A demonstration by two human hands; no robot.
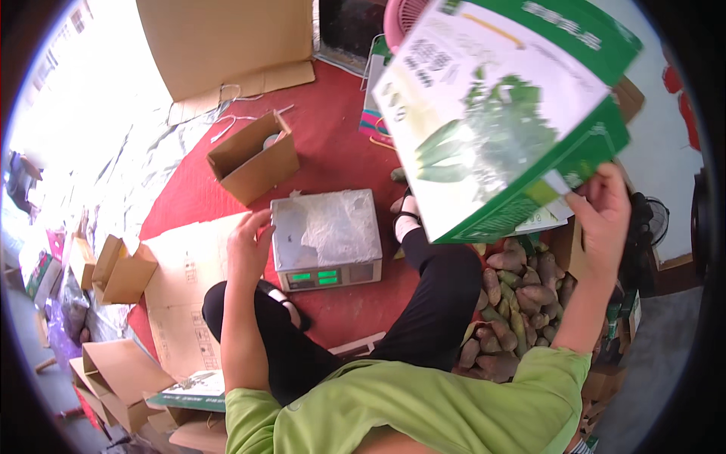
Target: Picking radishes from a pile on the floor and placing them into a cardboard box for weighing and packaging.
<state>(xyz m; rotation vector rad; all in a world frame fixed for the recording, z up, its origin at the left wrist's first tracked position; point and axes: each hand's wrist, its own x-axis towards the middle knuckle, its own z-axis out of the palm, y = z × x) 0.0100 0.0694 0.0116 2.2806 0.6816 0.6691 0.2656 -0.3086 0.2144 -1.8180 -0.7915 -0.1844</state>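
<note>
My right hand [603, 213] grips the lower right corner of a large printed cardboard box [484, 113], green and white with a picture of a leafy vegetable. The box is held up and tilted on the right, hiding much of what lies behind it. My left hand [248, 240] is at the left edge of a digital scale [325, 231], fingers apart and holding nothing; whether the fingertips touch the scale I cannot tell. The scale has a worn, whitish top and a lit green display on its front. Below the box lies a heap of pinkish-brown and green root vegetables [522, 299].
A narrow open brown carton [257, 163] stands on the red floor [333, 113] beyond the scale. Flattened cardboard [185, 295] lies to the left, near more small cartons [125, 272]. A tall cardboard sheet [227, 49] stands at the back, and a pink fan [401, 19] is partly hidden.
</note>
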